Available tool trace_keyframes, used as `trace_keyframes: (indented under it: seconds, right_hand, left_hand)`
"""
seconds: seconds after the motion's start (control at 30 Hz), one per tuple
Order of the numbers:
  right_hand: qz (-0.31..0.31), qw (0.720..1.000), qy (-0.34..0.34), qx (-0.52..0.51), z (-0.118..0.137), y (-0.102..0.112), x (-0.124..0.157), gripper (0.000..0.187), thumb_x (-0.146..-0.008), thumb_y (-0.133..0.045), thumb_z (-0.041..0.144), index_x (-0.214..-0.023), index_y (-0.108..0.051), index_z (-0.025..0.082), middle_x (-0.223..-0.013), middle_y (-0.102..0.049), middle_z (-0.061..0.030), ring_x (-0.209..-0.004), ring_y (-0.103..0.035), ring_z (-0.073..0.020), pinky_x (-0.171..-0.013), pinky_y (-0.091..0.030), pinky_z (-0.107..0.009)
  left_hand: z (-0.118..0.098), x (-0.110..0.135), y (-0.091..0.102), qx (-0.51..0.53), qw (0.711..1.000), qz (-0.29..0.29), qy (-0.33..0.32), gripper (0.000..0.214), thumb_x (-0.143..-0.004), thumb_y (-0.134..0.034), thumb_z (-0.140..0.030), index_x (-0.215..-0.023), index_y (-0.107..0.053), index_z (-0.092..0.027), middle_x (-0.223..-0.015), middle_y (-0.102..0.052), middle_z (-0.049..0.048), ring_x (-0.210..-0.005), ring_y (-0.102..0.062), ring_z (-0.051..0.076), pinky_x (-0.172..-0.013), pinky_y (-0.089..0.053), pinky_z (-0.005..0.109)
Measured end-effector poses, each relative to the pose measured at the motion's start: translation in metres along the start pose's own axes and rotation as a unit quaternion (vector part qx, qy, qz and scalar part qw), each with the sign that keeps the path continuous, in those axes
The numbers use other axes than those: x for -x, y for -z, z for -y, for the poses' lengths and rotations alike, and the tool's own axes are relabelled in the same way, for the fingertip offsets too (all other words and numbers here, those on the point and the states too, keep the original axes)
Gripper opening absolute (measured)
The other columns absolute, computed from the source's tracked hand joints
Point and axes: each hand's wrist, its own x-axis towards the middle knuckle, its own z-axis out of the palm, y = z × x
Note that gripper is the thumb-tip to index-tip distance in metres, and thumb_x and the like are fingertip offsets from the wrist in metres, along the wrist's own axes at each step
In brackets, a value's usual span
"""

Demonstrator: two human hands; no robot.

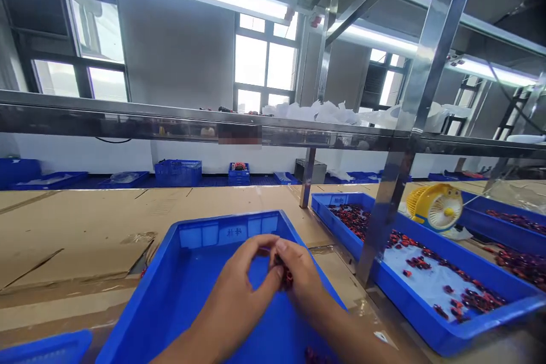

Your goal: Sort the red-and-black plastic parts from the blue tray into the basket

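Observation:
Both my hands meet over a blue plastic tray [170, 290] in front of me. My left hand [241, 290] and my right hand [298, 273] have their fingers pinched together around a small dark red and black part [286, 278], which shows only in part between them. Another few small red parts [313, 355] lie at the tray's near edge.
To the right stands a second blue tray [430, 330] holding several small red and black parts on a white sheet. A yellow desk fan [437, 207] sits behind it. A steel post [401, 159] and shelf rail [128, 116] cross the bench. Cardboard [85, 222] covers the bench top; blue crates line the far side.

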Motion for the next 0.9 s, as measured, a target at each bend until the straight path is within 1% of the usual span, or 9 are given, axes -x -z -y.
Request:
trace_keyframes:
  seconds: [0.07,0.1,0.2,0.33,0.43,0.57,0.63,0.77,0.9]
  right_hand:
    - [-0.018,0.999,0.026,-0.026,-0.002,-0.002,0.013,0.048,-0.091,-0.045,0.059,-0.065,-0.048,0.019,-0.055,-0.042,0.0041,-0.045,-0.038,-0.0094,-0.043,-0.031,-0.022]
    - [-0.021,0.999,0.036,-0.035,-0.004,-0.003,0.019,0.049,-0.091,-0.046,0.059,-0.064,-0.049,0.018,-0.055,-0.043,0.0035,-0.046,-0.039,-0.0095,-0.043,-0.03,-0.023]
    - [-0.017,0.997,0.047,-0.051,-0.007,-0.005,0.035,0.054,-0.091,-0.045,0.062,-0.06,-0.049,0.018,-0.052,-0.046,0.002,-0.046,-0.039,-0.0099,-0.045,-0.03,-0.023]
    - [-0.01,0.998,0.004,-0.066,-0.006,-0.009,0.042,0.062,-0.088,-0.045,0.07,-0.056,-0.053,0.017,-0.051,-0.049,0.0,-0.046,-0.039,-0.0097,-0.043,-0.027,-0.022]
    - [-0.038,0.988,-0.083,-0.123,-0.006,-0.011,0.04,0.063,-0.08,-0.052,0.075,-0.057,-0.054,0.016,-0.049,-0.048,0.0015,-0.043,-0.038,-0.0082,-0.041,-0.028,-0.021]
    - [-0.029,0.948,-0.234,-0.214,-0.014,-0.011,0.036,0.062,-0.073,-0.055,0.079,-0.064,-0.051,0.018,-0.044,-0.044,0.0053,-0.034,-0.032,-0.0051,-0.036,-0.025,-0.017]
    - [-0.022,0.928,-0.276,-0.248,-0.018,-0.012,0.035,0.058,-0.071,-0.061,0.075,-0.068,-0.05,0.019,-0.044,-0.045,0.0067,-0.032,-0.028,-0.003,-0.035,-0.022,-0.015]
    - [0.012,0.923,-0.273,-0.271,-0.018,-0.011,0.031,0.058,-0.071,-0.062,0.074,-0.06,-0.045,0.019,-0.039,-0.041,0.0076,-0.029,-0.023,-0.0019,-0.031,-0.018,-0.014]
    - [0.0,0.927,-0.276,-0.255,-0.015,-0.009,0.029,0.06,-0.071,-0.061,0.075,-0.057,-0.042,0.019,-0.039,-0.044,0.0058,-0.029,-0.028,-0.0026,-0.03,-0.018,-0.013]
  left_hand:
    - [-0.004,0.004,0.003,-0.065,0.991,0.052,-0.106,0.024,-0.09,-0.057,-0.027,-0.112,-0.066,-0.03,-0.119,-0.061,0.0037,-0.108,-0.058,0.02,-0.096,-0.045,0.032]
    - [-0.002,0.007,0.004,-0.073,0.985,0.065,-0.139,0.025,-0.089,-0.058,-0.025,-0.112,-0.067,-0.031,-0.12,-0.06,0.0036,-0.108,-0.058,0.019,-0.095,-0.047,0.031]
    - [0.011,0.019,0.002,-0.069,0.978,0.067,-0.185,0.031,-0.082,-0.07,-0.027,-0.113,-0.069,-0.034,-0.124,-0.057,0.0053,-0.111,-0.057,0.022,-0.095,-0.049,0.031]
    - [0.025,0.031,-0.001,-0.076,0.979,0.035,-0.183,0.031,-0.076,-0.078,-0.024,-0.104,-0.075,-0.038,-0.12,-0.061,0.0058,-0.106,-0.06,0.024,-0.093,-0.05,0.032]
    - [0.024,0.034,-0.001,-0.092,0.976,0.009,-0.197,0.035,-0.075,-0.078,-0.023,-0.105,-0.074,-0.04,-0.116,-0.064,0.0056,-0.103,-0.062,0.024,-0.092,-0.05,0.034]
    - [0.018,0.033,0.001,-0.138,0.961,-0.02,-0.238,0.033,-0.079,-0.072,-0.018,-0.103,-0.075,-0.04,-0.107,-0.07,0.0051,-0.097,-0.064,0.024,-0.087,-0.048,0.035]
    - [0.018,0.031,0.002,-0.141,0.963,-0.026,-0.23,0.033,-0.079,-0.073,-0.018,-0.103,-0.075,-0.04,-0.1,-0.073,0.0037,-0.093,-0.064,0.024,-0.085,-0.046,0.035]
    - [0.024,0.026,0.002,-0.128,0.971,-0.005,-0.2,0.033,-0.079,-0.073,-0.018,-0.104,-0.074,-0.039,-0.087,-0.075,0.0006,-0.081,-0.064,0.022,-0.086,-0.041,0.036]
    - [0.032,0.023,0.002,-0.141,0.965,0.014,-0.219,0.033,-0.078,-0.074,-0.017,-0.103,-0.074,-0.038,-0.085,-0.075,-0.0016,-0.078,-0.063,0.021,-0.086,-0.038,0.036]
